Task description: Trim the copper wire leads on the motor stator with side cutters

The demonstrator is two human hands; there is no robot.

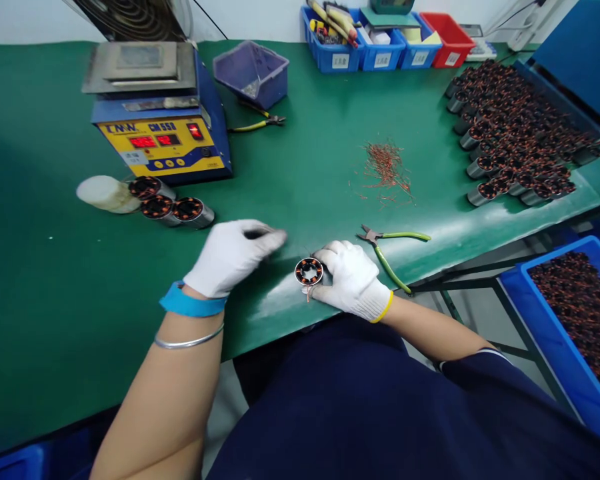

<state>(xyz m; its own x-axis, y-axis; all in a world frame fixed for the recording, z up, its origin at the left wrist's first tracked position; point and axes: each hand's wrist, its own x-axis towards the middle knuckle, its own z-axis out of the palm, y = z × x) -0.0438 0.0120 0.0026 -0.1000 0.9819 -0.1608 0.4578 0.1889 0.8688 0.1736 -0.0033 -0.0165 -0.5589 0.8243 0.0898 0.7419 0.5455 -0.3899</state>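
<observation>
Both my hands wear white gloves. My right hand (349, 277) is wrapped round the right side of a metal ring-shaped stator (309, 272) with black and copper windings, near the table's front edge. A copper wire end hangs from its near side. To the left of the stator, my left hand (240, 253) is held over the table with thumb and fingertips together, apart from the stator; whether anything is between them is too small to tell. Green-handled cutters (390, 250) lie opened to the right of my right hand.
A blue and yellow CM 550 machine (165, 143) stands at back left, with several stators (190, 210) and a whitish jar (105, 193) before it. Copper wire clippings (386, 165) lie behind the cutters. Many stators (510, 127) fill the back right; a blue crate (540, 293) stands at right.
</observation>
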